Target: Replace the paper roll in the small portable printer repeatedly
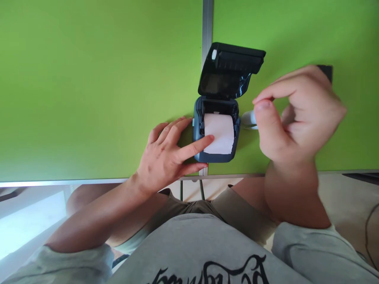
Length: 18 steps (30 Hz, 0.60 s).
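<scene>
A small dark receipt printer point(217, 158) sits near the table's front edge with its black lid point(227, 73) swung up and back. In its bay lies a white paper roll point(222, 132), its loose end toward me. My left hand point(166, 154) is open at the printer's left side, index fingertip on the paper and thumb by the front edge. The other fingers are spread beside the casing. My right hand point(296, 114) is raised to the right of the printer, thumb and index finger pinched together. Whatever may be between those fingertips is too small to make out.
A whitish object point(249, 120) lies just right of the printer, partly hidden by my right hand. Behind that hand shows the corner of a black item point(326, 73). A grey metal seam point(207, 23) divides the green table point(103, 79).
</scene>
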Available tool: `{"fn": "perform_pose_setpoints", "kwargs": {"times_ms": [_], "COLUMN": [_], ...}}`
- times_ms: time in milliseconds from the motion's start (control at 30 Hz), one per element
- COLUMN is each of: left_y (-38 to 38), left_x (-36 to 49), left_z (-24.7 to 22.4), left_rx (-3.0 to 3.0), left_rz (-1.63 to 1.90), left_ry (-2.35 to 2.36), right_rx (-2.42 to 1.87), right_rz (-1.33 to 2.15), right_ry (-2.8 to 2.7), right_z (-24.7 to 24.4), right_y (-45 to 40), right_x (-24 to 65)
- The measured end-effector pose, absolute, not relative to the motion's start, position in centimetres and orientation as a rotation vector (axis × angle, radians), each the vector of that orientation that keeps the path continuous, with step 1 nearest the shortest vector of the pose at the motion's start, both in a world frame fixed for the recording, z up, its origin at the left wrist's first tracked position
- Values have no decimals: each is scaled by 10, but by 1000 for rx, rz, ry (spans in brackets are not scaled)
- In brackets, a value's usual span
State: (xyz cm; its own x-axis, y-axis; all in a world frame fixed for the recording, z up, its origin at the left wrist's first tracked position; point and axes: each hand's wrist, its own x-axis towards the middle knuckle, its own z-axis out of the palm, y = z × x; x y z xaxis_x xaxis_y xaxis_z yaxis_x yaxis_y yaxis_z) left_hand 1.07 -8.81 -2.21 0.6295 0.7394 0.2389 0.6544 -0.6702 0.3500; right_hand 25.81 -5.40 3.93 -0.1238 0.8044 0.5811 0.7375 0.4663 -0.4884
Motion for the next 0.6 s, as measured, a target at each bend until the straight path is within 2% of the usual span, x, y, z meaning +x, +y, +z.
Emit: {"fn": "perform_pose_setpoints", "kwargs": {"times_ms": [367, 500, 600], "left_y": [-89, -88, -88], "left_x": [12, 11, 10], "left_z": [-23, -23, -24], "left_rx": [2627, 2630, 2616], "left_rz": [576, 573, 551], "left_ry": [1124, 1112, 1115], "right_rx": [-1258, -1230, -1286], "right_rz": [216, 261, 165], "right_ry": [-1984, -1766, -1613], "right_z": [28, 30, 38], "right_y": [-48, -50, -54], "right_x": [265, 260, 257]}}
